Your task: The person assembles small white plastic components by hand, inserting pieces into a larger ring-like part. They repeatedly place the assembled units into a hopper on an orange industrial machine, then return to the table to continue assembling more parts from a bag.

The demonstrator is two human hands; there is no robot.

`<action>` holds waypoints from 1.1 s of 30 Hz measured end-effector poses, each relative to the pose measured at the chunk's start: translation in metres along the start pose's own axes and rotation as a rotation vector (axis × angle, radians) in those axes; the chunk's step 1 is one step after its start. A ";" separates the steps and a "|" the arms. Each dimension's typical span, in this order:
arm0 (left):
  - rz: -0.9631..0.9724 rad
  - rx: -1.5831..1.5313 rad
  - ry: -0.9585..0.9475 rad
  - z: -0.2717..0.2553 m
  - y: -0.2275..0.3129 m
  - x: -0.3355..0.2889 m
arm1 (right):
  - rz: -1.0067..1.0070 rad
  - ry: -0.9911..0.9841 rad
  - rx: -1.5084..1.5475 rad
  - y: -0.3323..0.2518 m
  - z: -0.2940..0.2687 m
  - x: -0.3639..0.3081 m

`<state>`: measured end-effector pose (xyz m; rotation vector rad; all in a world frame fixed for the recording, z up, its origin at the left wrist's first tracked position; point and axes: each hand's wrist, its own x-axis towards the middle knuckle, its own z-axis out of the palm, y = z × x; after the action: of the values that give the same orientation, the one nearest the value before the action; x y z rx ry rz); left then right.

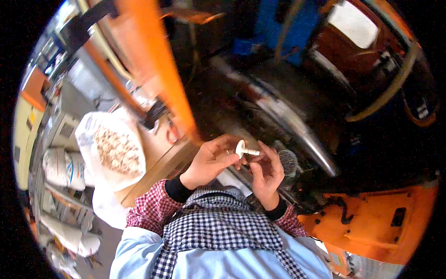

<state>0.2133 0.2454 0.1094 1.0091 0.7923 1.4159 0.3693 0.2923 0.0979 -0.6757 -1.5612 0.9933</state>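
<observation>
A small off-white part, a round disc with a short stem [251, 151], is pinched at its disc between the thumb and fingers of my left hand [209, 160]. The stem points right, toward my right hand [268, 174]. That hand is curled loosely beside the stem's tip, its thumb and forefinger apart. Whether a right fingertip touches the stem I cannot tell. Several of the fingers behind the part are partly hidden.
Left of my hands, an open white bag [139, 179] of small off-white pieces rests by a tan surface [160, 146] with a red-handled tool [172, 133]. Ahead are a blurred orange panel [155, 60] and a shiny metal bar [297, 128]. Another orange panel [367, 218] is at right.
</observation>
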 end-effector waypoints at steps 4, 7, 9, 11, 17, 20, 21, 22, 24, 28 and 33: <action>0.072 0.026 0.143 -0.023 -0.001 -0.060 | -0.080 -0.296 -0.077 0.003 0.033 -0.014; 0.088 0.171 0.305 -0.033 0.009 -0.097 | -0.057 -0.426 -0.006 0.002 0.067 -0.024; 0.093 0.358 0.384 -0.042 0.017 -0.120 | -0.029 -0.522 0.057 0.005 0.088 -0.031; 0.115 0.528 0.492 -0.047 0.028 -0.140 | 0.089 -0.611 0.190 0.002 0.111 -0.036; 0.092 0.238 0.661 -0.088 0.012 -0.203 | -0.153 -0.793 0.084 0.007 0.184 -0.059; 0.047 -0.070 0.759 -0.116 -0.002 -0.236 | -0.067 -0.903 0.082 0.007 0.222 -0.078; 0.034 -0.142 0.788 -0.127 -0.004 -0.247 | -0.056 -0.937 0.079 0.010 0.236 -0.084; 0.032 -0.131 0.833 -0.138 -0.005 -0.256 | -0.010 -0.992 0.081 0.018 0.250 -0.088; -0.037 -0.021 0.989 -0.164 0.002 -0.271 | 0.169 -1.011 0.121 0.029 0.280 -0.096; 0.044 0.289 1.224 -0.249 0.005 -0.292 | 0.077 -1.051 -0.013 0.066 0.319 -0.112; 0.280 0.441 1.353 -0.318 0.033 -0.292 | 0.066 -1.144 -0.163 0.087 0.334 -0.132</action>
<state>-0.1014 -0.0197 -0.0259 0.3286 2.0529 2.1978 0.0674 0.1438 -0.0543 -0.2268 -2.6317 1.4215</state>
